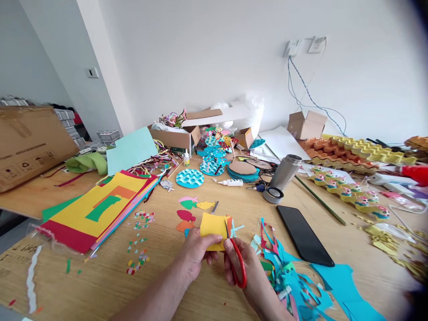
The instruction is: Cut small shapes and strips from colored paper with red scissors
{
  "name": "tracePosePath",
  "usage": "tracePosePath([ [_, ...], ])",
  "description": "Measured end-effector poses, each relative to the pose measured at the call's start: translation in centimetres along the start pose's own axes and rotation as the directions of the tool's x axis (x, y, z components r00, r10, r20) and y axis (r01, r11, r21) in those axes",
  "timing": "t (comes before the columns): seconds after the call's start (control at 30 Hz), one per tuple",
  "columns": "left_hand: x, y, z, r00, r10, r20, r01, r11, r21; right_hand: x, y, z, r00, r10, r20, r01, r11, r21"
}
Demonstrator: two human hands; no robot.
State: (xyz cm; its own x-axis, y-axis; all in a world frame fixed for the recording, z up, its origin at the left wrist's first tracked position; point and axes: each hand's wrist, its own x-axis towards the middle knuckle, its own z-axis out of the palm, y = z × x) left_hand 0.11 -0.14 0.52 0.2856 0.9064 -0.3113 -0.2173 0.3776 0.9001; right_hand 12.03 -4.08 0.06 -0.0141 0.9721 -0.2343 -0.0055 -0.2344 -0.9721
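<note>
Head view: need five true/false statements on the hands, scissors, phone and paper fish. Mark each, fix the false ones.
1. The right hand holds red-handled scissors. True.
2. The left hand holds a blue sheet. False: the left hand holds yellow paper.
3. The phone lies to the left of both hands. False: the black phone lies to their right.
4. Paper fish lie on the table beyond the left hand. True.
5. All the paper fish are one colour. False: red, orange and yellow ones show, among others.
</note>
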Motion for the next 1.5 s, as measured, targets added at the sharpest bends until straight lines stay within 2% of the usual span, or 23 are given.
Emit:
tracePosePath([
  [0.33, -0.14, 0.15, 0.12, 0.999, -0.036, 0.007, 0.036, 0.999, 0.015, 0.32, -0.02, -0.14, 1.000, 0.005, 0.021, -0.005, 1.000, -0.001],
  [0.7, -0.07, 0.00, -0.02, 0.999, -0.021, 0.043, 0.019, 0.999, 0.042, 0.23, 0.03, -0.23, 0.997, -0.012, 0.072, 0.002, 0.991, 0.135],
  [0.9, -0.26, 0.08, 0.14, 0.998, -0.034, 0.049, 0.031, 0.998, 0.055, -0.19, -0.61, -0.05, 1.000, 0.002, 0.027, -0.007, 0.987, 0.164],
  [1.3, -0.26, 0.06, 0.23, 0.998, -0.030, 0.055, 0.027, 0.998, 0.058, -0.19, -0.46, -0.11, 0.999, 0.000, 0.045, -0.009, 0.977, 0.213],
  [1.4, -0.14, 0.16, 0.04, 0.999, -0.034, 0.026, 0.034, 0.999, 0.022, -0.30, -0.52, -0.15, 1.000, -0.005, 0.030, -0.001, 0.981, 0.192],
  [1.5, 0.29, 0.36, -0.49, 0.998, -0.014, -0.062, 0.011, 0.999, -0.052, -0.30, -0.50, -0.13, 1.000, 0.001, 0.012, -0.003, 0.990, 0.143],
])
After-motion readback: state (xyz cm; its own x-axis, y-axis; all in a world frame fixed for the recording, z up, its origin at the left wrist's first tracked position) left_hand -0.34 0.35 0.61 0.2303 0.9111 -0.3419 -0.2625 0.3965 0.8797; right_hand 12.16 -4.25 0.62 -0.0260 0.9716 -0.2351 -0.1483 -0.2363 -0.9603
